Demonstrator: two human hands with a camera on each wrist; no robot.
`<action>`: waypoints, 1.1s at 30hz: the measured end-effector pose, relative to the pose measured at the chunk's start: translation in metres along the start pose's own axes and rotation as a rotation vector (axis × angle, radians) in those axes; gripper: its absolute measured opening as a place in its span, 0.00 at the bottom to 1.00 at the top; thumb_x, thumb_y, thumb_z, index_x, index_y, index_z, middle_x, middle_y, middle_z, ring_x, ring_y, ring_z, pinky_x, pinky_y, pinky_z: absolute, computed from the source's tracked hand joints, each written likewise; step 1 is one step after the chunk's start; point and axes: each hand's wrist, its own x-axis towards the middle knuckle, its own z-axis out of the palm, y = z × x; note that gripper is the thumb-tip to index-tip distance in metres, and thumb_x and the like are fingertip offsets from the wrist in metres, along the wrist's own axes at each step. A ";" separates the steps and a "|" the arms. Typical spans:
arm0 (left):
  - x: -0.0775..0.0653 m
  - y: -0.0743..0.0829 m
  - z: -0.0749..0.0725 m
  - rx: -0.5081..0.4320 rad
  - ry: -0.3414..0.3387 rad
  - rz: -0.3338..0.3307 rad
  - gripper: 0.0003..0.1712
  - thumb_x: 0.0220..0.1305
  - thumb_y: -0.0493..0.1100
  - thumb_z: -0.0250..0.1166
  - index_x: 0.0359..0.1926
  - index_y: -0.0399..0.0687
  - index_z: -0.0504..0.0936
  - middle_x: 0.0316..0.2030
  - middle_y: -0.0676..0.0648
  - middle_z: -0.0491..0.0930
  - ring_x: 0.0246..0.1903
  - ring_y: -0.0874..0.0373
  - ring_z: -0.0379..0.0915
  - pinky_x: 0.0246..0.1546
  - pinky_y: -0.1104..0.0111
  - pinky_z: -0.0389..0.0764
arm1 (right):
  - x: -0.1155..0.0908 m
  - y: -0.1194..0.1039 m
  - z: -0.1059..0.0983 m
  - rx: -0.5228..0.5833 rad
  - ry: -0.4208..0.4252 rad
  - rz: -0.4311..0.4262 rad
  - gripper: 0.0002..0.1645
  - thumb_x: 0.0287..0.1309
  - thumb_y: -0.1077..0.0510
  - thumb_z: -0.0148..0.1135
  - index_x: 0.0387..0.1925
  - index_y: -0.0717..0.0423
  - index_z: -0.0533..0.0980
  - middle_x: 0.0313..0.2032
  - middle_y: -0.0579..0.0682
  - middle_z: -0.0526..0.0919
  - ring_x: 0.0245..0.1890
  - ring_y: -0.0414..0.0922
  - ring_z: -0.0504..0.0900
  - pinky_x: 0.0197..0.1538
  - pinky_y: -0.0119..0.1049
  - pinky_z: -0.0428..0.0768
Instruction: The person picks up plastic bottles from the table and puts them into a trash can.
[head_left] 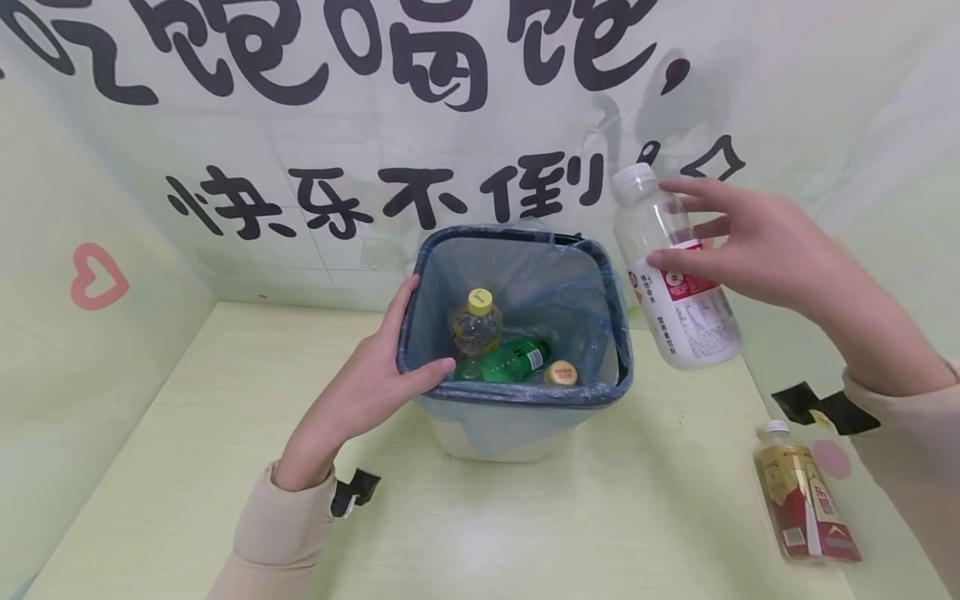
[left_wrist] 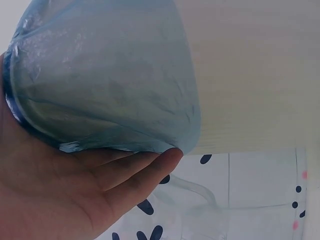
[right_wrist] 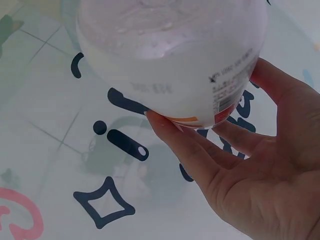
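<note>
My right hand (head_left: pixel 780 246) holds a clear plastic bottle (head_left: pixel 693 321) with a white cap and a red-and-white label. Thumb and fingers grip its sides, and it tilts in the air just right of the trash bin (head_left: pixel 487 437). From the right wrist view, the whitish base of the bottle (right_wrist: pixel 165 75) faces the camera. My left hand (head_left: pixel 367 379) holds the bin's left rim, thumb over the edge and fingers along the outside. A blue bag (left_wrist: pixel 110 80) lines the bin. Inside lie a yellow-capped bottle (head_left: pixel 477 329), a green bottle (head_left: pixel 510 362) and an orange-capped item (head_left: pixel 561 373), its body mostly hidden.
A gold-and-red bottle (head_left: pixel 806 500) with a white cap lies at the right edge of the pale wooden table (head_left: pixel 465 533). Behind the bin stands a backdrop (head_left: pixel 330 275) printed with large black characters, and more backdrop rises along both sides.
</note>
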 end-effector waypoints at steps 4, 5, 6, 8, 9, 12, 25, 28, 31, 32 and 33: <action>-0.001 0.000 0.000 -0.015 -0.001 0.002 0.58 0.62 0.57 0.67 0.79 0.68 0.35 0.70 0.37 0.63 0.62 0.42 0.70 0.58 0.47 0.73 | 0.005 -0.017 0.000 -0.001 -0.006 -0.016 0.52 0.54 0.36 0.71 0.76 0.35 0.57 0.69 0.55 0.69 0.60 0.61 0.75 0.46 0.59 0.81; 0.000 0.000 0.000 -0.012 -0.001 0.002 0.58 0.62 0.57 0.67 0.79 0.68 0.35 0.70 0.37 0.63 0.62 0.42 0.70 0.58 0.47 0.73 | 0.006 -0.021 0.000 -0.001 -0.006 -0.023 0.52 0.54 0.36 0.71 0.76 0.34 0.58 0.69 0.54 0.69 0.61 0.61 0.75 0.46 0.59 0.81; 0.000 0.000 0.001 -0.012 0.000 0.000 0.58 0.62 0.58 0.68 0.79 0.68 0.35 0.70 0.37 0.62 0.62 0.42 0.70 0.58 0.47 0.73 | 0.008 -0.025 0.001 -0.002 -0.008 -0.031 0.51 0.54 0.36 0.71 0.76 0.34 0.58 0.68 0.54 0.70 0.61 0.60 0.75 0.46 0.59 0.80; 0.001 0.000 0.001 -0.010 0.001 -0.003 0.58 0.62 0.58 0.67 0.79 0.68 0.35 0.71 0.38 0.61 0.63 0.43 0.69 0.59 0.47 0.72 | 0.012 -0.032 0.003 -0.016 -0.006 -0.055 0.51 0.54 0.37 0.71 0.75 0.36 0.59 0.68 0.55 0.71 0.61 0.60 0.75 0.46 0.59 0.80; 0.001 0.000 0.002 -0.010 0.002 -0.005 0.58 0.62 0.58 0.67 0.79 0.69 0.35 0.71 0.38 0.61 0.64 0.43 0.68 0.59 0.47 0.72 | 0.013 -0.035 0.004 -0.019 -0.005 -0.064 0.51 0.54 0.38 0.72 0.75 0.37 0.59 0.67 0.55 0.71 0.61 0.60 0.75 0.46 0.59 0.81; 0.002 0.000 0.002 -0.009 0.005 -0.011 0.58 0.62 0.59 0.67 0.79 0.69 0.35 0.72 0.39 0.59 0.65 0.42 0.66 0.60 0.46 0.71 | 0.018 -0.041 0.006 -0.022 -0.009 -0.084 0.50 0.54 0.40 0.72 0.75 0.38 0.60 0.67 0.56 0.71 0.60 0.61 0.76 0.45 0.59 0.81; 0.003 -0.002 0.002 -0.033 0.005 -0.014 0.58 0.62 0.59 0.67 0.78 0.71 0.35 0.70 0.39 0.63 0.63 0.43 0.70 0.58 0.47 0.73 | 0.036 -0.067 0.017 -0.046 -0.053 -0.132 0.48 0.55 0.41 0.72 0.75 0.40 0.61 0.66 0.54 0.72 0.57 0.56 0.79 0.44 0.54 0.83; 0.002 -0.002 0.002 -0.042 0.003 -0.014 0.57 0.62 0.59 0.67 0.78 0.72 0.35 0.69 0.38 0.64 0.62 0.43 0.70 0.57 0.47 0.74 | 0.043 -0.077 0.024 -0.083 -0.074 -0.164 0.48 0.56 0.41 0.71 0.74 0.42 0.62 0.66 0.54 0.73 0.56 0.55 0.80 0.43 0.51 0.84; 0.002 -0.002 0.001 -0.054 0.001 -0.008 0.57 0.62 0.58 0.67 0.78 0.72 0.35 0.69 0.38 0.65 0.62 0.43 0.71 0.57 0.48 0.74 | 0.050 -0.085 0.033 -0.106 -0.101 -0.194 0.47 0.56 0.43 0.71 0.73 0.43 0.63 0.65 0.54 0.73 0.50 0.52 0.83 0.41 0.46 0.84; 0.002 -0.002 0.001 -0.057 -0.001 -0.005 0.57 0.62 0.58 0.67 0.78 0.72 0.35 0.69 0.38 0.65 0.61 0.43 0.71 0.56 0.48 0.75 | 0.052 -0.087 0.036 -0.111 -0.109 -0.202 0.46 0.56 0.44 0.72 0.73 0.43 0.63 0.65 0.54 0.73 0.48 0.51 0.84 0.40 0.44 0.85; 0.002 -0.002 0.001 -0.062 -0.004 -0.001 0.57 0.63 0.58 0.67 0.78 0.71 0.35 0.69 0.38 0.65 0.61 0.42 0.71 0.56 0.48 0.75 | 0.053 -0.089 0.039 -0.112 -0.117 -0.206 0.46 0.56 0.45 0.72 0.73 0.43 0.63 0.64 0.54 0.74 0.46 0.50 0.85 0.39 0.43 0.85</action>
